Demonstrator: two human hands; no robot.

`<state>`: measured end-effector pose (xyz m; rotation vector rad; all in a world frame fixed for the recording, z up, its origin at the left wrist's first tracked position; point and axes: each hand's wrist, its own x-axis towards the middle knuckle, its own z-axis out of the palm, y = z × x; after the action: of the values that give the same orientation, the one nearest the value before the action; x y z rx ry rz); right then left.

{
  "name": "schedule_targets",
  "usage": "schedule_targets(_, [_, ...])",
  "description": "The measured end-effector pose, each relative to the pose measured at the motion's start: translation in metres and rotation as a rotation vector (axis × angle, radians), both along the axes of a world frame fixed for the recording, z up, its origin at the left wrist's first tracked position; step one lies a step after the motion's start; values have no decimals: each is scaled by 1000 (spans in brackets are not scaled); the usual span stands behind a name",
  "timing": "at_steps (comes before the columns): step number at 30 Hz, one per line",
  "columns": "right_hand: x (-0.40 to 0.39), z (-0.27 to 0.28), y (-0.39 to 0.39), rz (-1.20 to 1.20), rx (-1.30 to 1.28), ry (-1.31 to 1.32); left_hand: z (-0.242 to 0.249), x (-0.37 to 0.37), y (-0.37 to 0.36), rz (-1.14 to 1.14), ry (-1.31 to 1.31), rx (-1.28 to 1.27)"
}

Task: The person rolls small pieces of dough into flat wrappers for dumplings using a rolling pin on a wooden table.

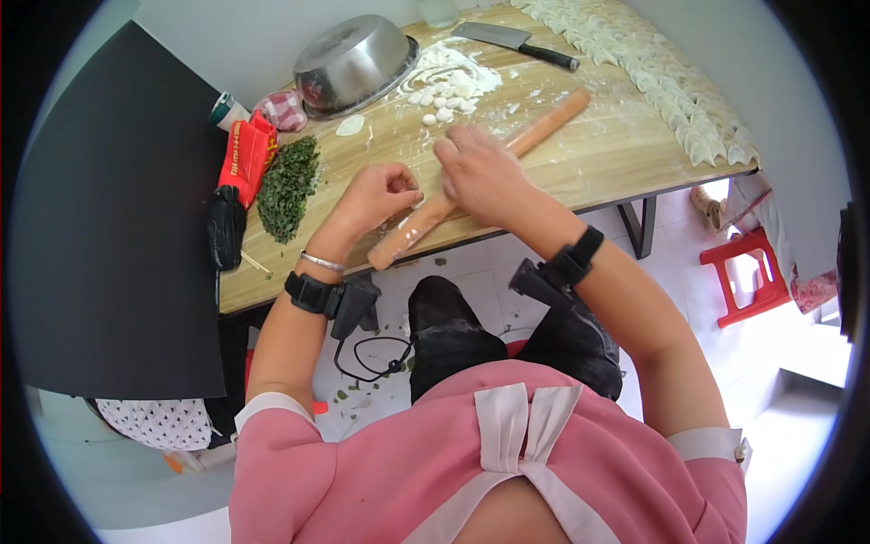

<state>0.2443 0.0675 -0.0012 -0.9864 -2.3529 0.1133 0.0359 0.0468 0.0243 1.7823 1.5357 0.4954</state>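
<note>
1. Black board (118, 208) stands at the far left, next to the worktop (589, 168).
2. Red bag (246, 156) lies near the worktop's left end, with chopped greens (288, 190) heaped just beside it.
3. Steel bowl (353, 63) sits upside down towards the back; a flat dough round (350, 125) lies in front.
4. Left hand (381, 192) is just beside the rolling pin, fingers curled towards the thumb; I cannot tell whether they pinch anything.
5. Small dough pieces (442, 102) cluster at the edge of the flour (476, 77).
6. Rolling pin (419, 229) lies slantwise on the worktop, running under the right hand (478, 172), whose fingers bend over it; fingertips are hidden, so I cannot tell how firmly they close.
7. Cleaver (517, 43) lies behind, near overlapping rows of dumplings (654, 83) on the right.
</note>
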Motion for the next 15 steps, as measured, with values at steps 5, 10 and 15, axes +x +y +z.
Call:
schedule_targets(5, [-34,-3,36,-59,54,-37,-3,-12,7,-43,-44,-61])
schedule_targets(10, [-63,2,62,-144,-49,-16,-1,-18,13,-24,-57,-107])
schedule_targets(15, [-69,3,56,-252,-139,24,-2,-23,18,-82,-11,-90])
